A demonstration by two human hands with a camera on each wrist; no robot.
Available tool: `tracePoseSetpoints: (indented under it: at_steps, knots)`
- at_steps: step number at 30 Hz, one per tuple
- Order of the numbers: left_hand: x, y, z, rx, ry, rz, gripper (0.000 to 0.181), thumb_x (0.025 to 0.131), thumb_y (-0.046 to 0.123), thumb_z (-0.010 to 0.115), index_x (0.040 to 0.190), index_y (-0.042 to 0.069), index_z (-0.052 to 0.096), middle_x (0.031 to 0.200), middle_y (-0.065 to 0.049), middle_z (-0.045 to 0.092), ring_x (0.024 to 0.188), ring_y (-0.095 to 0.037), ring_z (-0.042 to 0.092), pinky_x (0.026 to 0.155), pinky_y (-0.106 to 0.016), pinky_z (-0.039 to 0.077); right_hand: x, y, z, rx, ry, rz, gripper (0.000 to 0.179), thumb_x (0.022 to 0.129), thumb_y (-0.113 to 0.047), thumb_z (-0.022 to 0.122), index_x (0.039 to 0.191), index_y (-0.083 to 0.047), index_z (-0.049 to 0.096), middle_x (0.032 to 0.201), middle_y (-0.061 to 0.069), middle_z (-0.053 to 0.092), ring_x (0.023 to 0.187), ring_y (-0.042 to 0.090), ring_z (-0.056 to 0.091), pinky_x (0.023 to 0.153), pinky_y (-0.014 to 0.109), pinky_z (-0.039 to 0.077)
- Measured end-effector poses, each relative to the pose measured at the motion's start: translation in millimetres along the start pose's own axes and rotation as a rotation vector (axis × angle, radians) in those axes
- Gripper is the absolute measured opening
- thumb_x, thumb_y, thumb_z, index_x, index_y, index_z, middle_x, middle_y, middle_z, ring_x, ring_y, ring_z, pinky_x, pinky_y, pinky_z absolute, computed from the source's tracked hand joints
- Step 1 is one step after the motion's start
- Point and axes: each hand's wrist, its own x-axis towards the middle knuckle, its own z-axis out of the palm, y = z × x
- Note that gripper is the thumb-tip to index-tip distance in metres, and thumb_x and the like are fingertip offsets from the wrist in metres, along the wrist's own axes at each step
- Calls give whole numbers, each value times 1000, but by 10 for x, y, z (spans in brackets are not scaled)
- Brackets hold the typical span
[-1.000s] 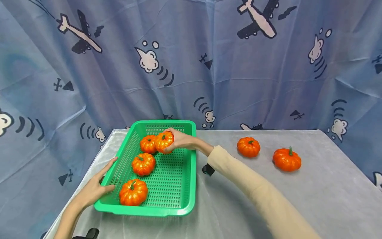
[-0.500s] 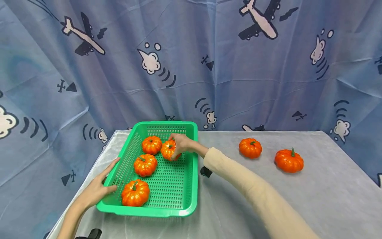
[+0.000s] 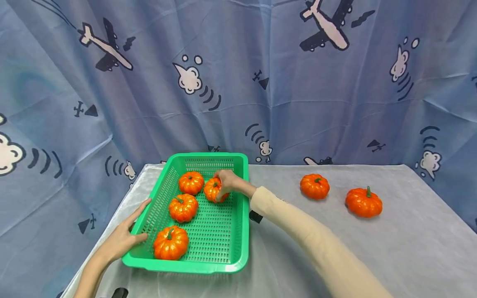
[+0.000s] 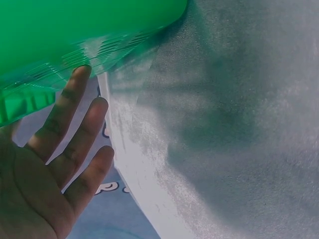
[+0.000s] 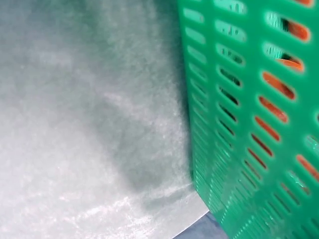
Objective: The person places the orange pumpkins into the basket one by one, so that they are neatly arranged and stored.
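Note:
A green slotted plastic basket (image 3: 243, 231) stands on the table. My right hand (image 3: 230, 182) reaches over its right wall and holds a small orange pumpkin (image 3: 211, 189) at the back of the basket floor, thumb on the near side. Left of that pumpkin sits another pumpkin (image 3: 191, 183), with a third pumpkin (image 3: 183, 207) in front and a larger pumpkin (image 3: 171, 243) near the front left. Fingers fairly straight and spread, my left hand (image 3: 121, 240) rests against the basket's left side; in the left wrist view a fingertip (image 4: 82, 70) touches the green wall. The right wrist view shows only the basket's slotted outside.
On the table (image 3: 290, 248) to the right lie two more pumpkins, a rounder pumpkin (image 3: 314, 186) and a wider pumpkin (image 3: 364, 202) with an upright stem. A blue curtain (image 3: 223, 82) printed with airplanes hangs behind the table.
My right hand has lowered the pumpkin onto the basket floor and moved it slightly right, apart from the back-left pumpkin. My left hand stays at the basket's side.

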Motion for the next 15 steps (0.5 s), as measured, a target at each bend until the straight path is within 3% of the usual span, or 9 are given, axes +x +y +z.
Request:
tracePoseSetpoints:
  at_steps: [5, 9, 12, 15]
  knots:
    - [4, 5, -8, 28, 9, 7, 95, 78, 4, 67, 155, 27, 16, 144, -32, 35, 100, -32, 60, 75, -38, 47, -8, -25, -21, 4, -22, 41, 78, 68, -12, 86, 134, 2, 46, 120, 15, 59, 108, 25, 56, 88, 31, 48]
    - [5, 3, -4, 38, 8, 12, 95, 78, 4, 67, 155, 27, 16, 146, -32, 31, 102, -34, 59, 76, -39, 47, 1, -35, -13, -55, -39, 67, 84, 72, -19, 84, 139, 2, 38, 124, 17, 55, 113, 28, 53, 91, 34, 46]
    - [4, 0, 1, 35, 5, 13, 94, 79, 4, 67, 155, 26, 16, 148, -31, 29, 104, -36, 59, 77, -40, 47, 21, -34, -3, -118, -31, 63, 81, 71, -23, 85, 137, 0, 43, 126, 15, 54, 117, 27, 49, 93, 34, 45]
    - [0, -16, -7, 37, 4, 3, 94, 79, 5, 67, 155, 26, 16, 146, -32, 32, 102, -34, 59, 76, -40, 47, 41, -42, -2, -159, -11, 42, 67, 69, -24, 86, 124, -2, 55, 113, 11, 58, 108, 24, 51, 87, 31, 46]
